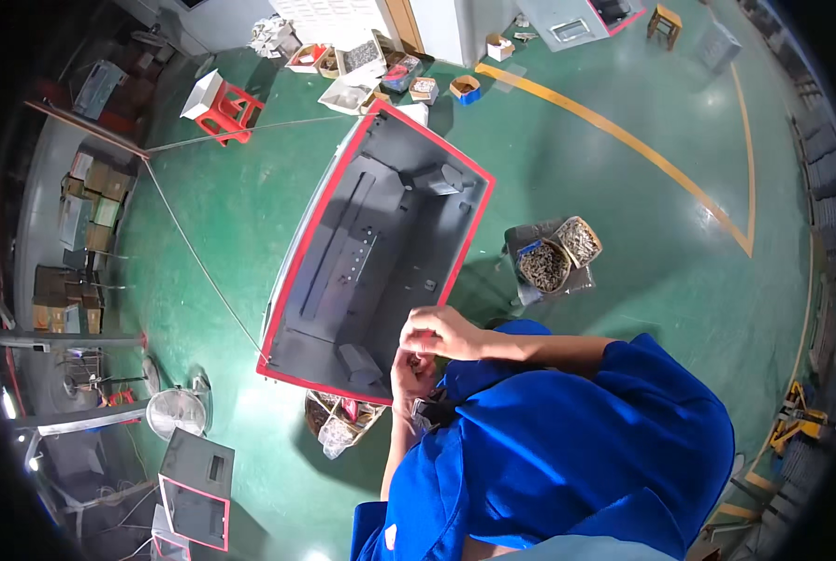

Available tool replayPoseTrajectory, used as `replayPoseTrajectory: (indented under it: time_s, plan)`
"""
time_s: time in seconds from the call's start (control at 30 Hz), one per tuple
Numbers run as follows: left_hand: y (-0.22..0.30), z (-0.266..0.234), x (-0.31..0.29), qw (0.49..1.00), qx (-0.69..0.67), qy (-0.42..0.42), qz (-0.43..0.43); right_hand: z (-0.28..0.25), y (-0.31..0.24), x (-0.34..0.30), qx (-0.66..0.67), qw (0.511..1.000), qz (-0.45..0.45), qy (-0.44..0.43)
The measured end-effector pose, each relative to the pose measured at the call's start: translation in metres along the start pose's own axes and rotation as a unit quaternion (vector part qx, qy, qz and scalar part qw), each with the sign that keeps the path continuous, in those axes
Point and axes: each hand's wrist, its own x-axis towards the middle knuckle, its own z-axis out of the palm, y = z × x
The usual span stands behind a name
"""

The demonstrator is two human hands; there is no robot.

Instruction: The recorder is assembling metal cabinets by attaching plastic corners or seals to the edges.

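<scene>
- Where our hands meet, at the near right edge of the cabinet (381,248), something small sits between them, too tiny to identify.
- The cabinet is dark grey, red-rimmed, lying open on the green floor (624,234).
- Our right hand (441,332) pinches with curled fingers; our left hand (411,374) cups below, touching it.
- Boxes of screws (556,257) stand near, right.

**Stuff I just can't make out from up here**

My right hand (444,331) sits over my left hand (412,374), so whatever tiny bit my fingers pinch is hidden. My own blue jacket (568,449) blocks the floor below and my left forearm. The box of bits (343,419) is half tucked under the grey cabinet (381,243). Contents of the two tubs (558,254): too small to tell.
</scene>
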Motion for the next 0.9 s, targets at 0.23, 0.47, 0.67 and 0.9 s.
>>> replayPoseTrajectory:
  time_s: [0.23, 0.47, 0.67, 0.9]
  plan:
    - [0.054, 0.033, 0.001, 0.986, 0.025, -0.122, 0.114, 0.042, 0.089, -0.034, 0.673, 0.674, 0.284, 0.110]
    - [0.020, 0.022, 0.006, 0.807, 0.302, -0.186, 0.471, 0.069, 0.046, -0.046, 0.685, 0.687, 0.171, 0.171]
    - [-0.014, 0.037, -0.011, 0.791, 0.232, -0.227, 0.518, 0.094, 0.094, -0.096, 0.639, 0.735, -0.024, 0.226]
    - [0.009, 0.064, -0.015, 0.649, 0.448, -0.360, 0.498, 0.049, 0.144, -0.160, 0.294, 0.892, 0.101, 0.327]
